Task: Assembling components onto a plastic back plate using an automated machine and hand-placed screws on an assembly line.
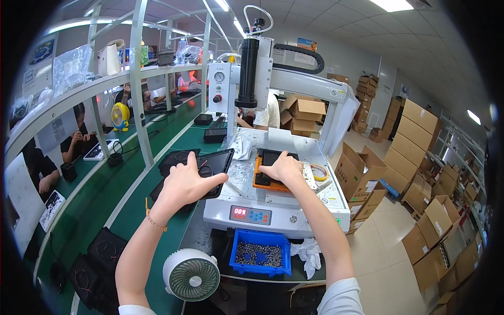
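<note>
My left hand [190, 181] grips a black flat tablet-like panel [218, 161] at the left edge of a white dispensing machine [273, 207]. My right hand [284, 167] presses flat on another black panel [274, 156] seated in an orange fixture [260, 181] on the machine's bed. Above the bed hangs a black dispensing cylinder [247, 71]. A thin bracelet circles my left wrist.
Black panels [177, 158] lie on the green bench [131, 210] to the left. A white desk fan [191, 274], a blue bin of small parts [260, 255] and a white rag [307, 252] sit below. A tape roll [318, 171] lies right. Cardboard boxes [420, 157] stack right. Seated people work far left.
</note>
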Tool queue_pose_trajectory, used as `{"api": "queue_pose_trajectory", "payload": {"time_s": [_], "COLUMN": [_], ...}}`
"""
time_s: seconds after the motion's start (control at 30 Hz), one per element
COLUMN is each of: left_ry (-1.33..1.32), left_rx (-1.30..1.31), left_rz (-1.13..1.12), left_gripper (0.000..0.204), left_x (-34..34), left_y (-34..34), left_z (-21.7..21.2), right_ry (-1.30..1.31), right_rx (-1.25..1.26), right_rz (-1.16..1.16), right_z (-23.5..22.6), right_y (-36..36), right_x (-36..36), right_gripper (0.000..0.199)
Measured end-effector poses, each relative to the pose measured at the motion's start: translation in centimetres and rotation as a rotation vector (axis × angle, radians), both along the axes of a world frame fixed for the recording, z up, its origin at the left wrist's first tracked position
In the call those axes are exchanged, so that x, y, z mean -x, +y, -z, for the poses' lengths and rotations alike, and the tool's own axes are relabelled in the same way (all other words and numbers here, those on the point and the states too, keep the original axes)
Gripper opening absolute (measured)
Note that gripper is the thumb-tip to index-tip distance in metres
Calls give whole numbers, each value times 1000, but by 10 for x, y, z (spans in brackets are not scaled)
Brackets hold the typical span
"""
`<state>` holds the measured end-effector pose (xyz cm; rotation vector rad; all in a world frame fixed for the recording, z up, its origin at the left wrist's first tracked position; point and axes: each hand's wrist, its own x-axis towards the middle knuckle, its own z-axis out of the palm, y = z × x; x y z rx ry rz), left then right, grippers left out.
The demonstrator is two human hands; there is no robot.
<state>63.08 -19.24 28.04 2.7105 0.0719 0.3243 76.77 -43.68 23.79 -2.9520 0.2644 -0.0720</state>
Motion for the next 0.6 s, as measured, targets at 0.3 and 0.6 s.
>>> {"api": "queue_pose_trajectory", "payload": {"time_s": [0.3, 0.6], "left_ry": [56, -92], "left_rx": [32, 70], "left_rz": [86, 281], "left_gripper": [120, 113], "left_x": [18, 60], "left_y": [-3, -5], "left_z": [31, 52], "right_ry": [-410, -985], "right_rx": [-92, -21], "right_rz": [-95, -319], "right_z": [6, 121], "right_y": [-32, -176], "right_x": [26, 161], "right_gripper": [79, 50]}}
